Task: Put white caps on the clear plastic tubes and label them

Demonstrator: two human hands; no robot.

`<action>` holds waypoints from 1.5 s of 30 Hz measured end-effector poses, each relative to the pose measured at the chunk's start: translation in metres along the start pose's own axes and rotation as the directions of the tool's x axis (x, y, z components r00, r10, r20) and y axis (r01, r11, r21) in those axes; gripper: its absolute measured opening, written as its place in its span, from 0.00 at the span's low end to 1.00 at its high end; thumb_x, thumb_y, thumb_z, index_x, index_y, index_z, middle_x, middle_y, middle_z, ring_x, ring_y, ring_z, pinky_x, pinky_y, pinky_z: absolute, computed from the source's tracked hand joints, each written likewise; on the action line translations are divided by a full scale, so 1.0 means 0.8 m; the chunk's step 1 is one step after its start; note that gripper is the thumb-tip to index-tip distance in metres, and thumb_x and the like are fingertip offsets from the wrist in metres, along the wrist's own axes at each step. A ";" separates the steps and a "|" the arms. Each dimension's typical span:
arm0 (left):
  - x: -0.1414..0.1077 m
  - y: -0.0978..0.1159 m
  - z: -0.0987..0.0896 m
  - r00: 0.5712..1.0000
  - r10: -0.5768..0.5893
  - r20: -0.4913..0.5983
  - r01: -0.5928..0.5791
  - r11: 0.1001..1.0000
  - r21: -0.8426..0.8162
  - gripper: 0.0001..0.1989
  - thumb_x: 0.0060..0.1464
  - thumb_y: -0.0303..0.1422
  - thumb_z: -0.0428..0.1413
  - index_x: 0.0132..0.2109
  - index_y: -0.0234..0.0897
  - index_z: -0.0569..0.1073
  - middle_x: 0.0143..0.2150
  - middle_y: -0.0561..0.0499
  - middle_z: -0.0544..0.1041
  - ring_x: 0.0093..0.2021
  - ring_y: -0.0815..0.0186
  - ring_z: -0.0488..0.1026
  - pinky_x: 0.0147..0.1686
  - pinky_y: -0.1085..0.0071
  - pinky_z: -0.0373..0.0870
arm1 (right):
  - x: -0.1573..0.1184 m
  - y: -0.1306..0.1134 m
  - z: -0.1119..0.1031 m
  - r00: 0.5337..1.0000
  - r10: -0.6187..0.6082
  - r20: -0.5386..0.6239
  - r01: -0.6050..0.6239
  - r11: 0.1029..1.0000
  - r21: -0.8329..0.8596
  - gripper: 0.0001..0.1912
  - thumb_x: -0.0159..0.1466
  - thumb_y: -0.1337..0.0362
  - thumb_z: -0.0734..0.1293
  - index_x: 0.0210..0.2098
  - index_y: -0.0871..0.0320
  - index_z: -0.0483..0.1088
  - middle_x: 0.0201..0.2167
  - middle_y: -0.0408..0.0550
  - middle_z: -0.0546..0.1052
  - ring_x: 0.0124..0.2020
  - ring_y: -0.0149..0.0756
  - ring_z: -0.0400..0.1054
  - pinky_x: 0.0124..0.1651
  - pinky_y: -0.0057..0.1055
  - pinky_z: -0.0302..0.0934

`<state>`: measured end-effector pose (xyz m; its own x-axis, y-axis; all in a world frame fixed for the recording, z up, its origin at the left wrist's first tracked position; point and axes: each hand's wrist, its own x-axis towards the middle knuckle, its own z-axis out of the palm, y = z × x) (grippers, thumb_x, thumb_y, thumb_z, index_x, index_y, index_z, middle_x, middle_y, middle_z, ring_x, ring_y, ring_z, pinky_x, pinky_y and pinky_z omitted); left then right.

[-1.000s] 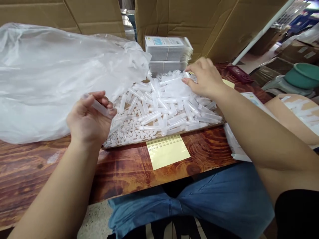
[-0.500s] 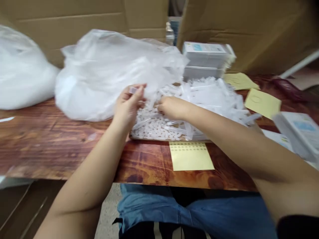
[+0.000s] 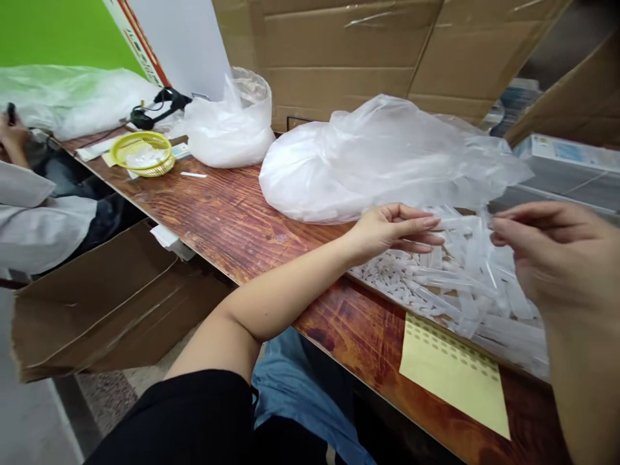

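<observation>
My left hand reaches over the near end of a shallow tray, its fingers stretched out and slightly apart, nothing plainly in them. To its right, my right hand is closed in a pinch. Something clear shows at its fingertips, but it blends with the plastic behind and I cannot make it out. Below both hands lie many small white plastic pieces and translucent plastic tubes, heaped together in the tray.
A large filled plastic bag lies behind the tray, with another bag farther left. A yellow basket holds white pieces. A dotted yellow sheet lies in front; boxes stand right. Another person's sleeve is at far left.
The view has swung left, bringing the basket and the other person into sight. My hands have lifted out of the pieces and moved apart; the left fingers have straightened from a pinch.
</observation>
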<state>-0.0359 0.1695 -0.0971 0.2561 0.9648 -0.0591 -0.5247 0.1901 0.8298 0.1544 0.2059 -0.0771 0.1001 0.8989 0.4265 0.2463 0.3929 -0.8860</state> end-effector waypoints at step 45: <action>-0.009 -0.001 0.001 0.922 0.324 0.209 -0.382 0.686 0.619 0.21 0.56 0.53 0.62 0.36 0.39 0.68 0.29 0.54 0.69 0.26 0.71 0.61 0.25 0.72 0.58 | -0.048 -0.006 0.026 0.969 -0.120 0.214 0.016 0.902 0.431 0.15 0.63 0.54 0.74 0.30 0.54 0.68 0.22 0.37 0.75 0.17 0.24 0.66 0.20 0.22 0.59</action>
<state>-0.0367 0.1620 -0.0973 0.2359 0.9137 0.3308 0.0449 -0.3503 0.9356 0.1294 0.1734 -0.0933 -0.1393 0.8657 0.4808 -0.1920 0.4527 -0.8707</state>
